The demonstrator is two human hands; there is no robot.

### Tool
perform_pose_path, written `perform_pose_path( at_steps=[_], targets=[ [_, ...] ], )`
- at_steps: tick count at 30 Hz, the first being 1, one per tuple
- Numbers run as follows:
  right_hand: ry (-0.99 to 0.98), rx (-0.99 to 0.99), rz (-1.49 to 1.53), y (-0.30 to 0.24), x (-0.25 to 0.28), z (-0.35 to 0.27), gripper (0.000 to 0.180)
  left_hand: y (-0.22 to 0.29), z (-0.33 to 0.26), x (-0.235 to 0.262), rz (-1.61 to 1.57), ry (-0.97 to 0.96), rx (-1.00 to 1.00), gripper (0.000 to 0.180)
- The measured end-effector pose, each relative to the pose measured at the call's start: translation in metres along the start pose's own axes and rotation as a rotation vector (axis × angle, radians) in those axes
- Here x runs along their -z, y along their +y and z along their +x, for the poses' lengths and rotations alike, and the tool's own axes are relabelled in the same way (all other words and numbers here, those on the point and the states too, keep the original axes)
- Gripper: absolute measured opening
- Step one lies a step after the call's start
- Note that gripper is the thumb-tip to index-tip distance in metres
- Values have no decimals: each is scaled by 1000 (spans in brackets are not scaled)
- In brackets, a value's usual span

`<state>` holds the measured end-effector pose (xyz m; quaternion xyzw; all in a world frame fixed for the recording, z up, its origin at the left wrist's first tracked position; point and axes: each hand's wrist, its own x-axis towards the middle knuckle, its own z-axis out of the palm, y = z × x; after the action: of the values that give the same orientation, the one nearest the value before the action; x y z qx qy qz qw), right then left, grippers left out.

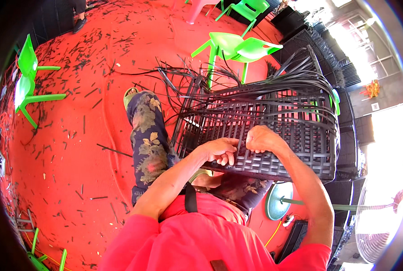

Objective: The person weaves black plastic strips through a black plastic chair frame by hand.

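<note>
A black woven panel of flat plastic strips on a frame [273, 169] lies tilted across my lap. The weave is tight along its near and right sides and open farther up. A bundle of long loose strips [273, 88] trails over the far side. My left hand [221, 150] rests at the near left part of the weave, fingers curled and index finger and thumb close together. Just right of it, my right hand [260, 139] is closed in a fist above the weave. Whatever either hand grips is hidden by the fingers.
Beyond the panel stands a green plastic chair [228, 45]; another green chair [27, 86] is at the left. Black strip scraps litter the red floor [70, 149]. A fan [382, 217] with a green round base [278, 202] lies to the right, near stacked black woven pieces [346, 131].
</note>
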<state>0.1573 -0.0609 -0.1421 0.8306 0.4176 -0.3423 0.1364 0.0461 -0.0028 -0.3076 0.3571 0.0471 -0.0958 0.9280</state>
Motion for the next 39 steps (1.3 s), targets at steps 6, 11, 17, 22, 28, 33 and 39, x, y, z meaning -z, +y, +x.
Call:
perform_pose_path(
  at_steps=[6, 11, 17, 22, 28, 33, 39],
  targets=[
    [26, 53, -85, 1, -14, 5, 13, 2, -3, 7, 42, -37, 59, 10],
    [107, 146, 94, 10, -15, 5, 8, 7, -9, 3, 408, 208, -21, 14],
    [278, 419, -19, 20, -22, 22, 13, 5, -28, 26, 633, 346, 60, 13],
    [327, 515, -128, 17, -30, 41, 14, -10, -27, 40, 553, 385, 79, 13],
    [42, 355, 108, -5, -41, 47, 10, -4, -35, 42, 185, 363, -118, 10],
    [-160, 200, 262, -6, -41, 45, 17, -9, -36, 41, 85, 295, -115, 21],
    [-124, 82, 400, 6, -41, 55, 21, -32, -35, 5, -229, 345, 28, 49]
  ],
)
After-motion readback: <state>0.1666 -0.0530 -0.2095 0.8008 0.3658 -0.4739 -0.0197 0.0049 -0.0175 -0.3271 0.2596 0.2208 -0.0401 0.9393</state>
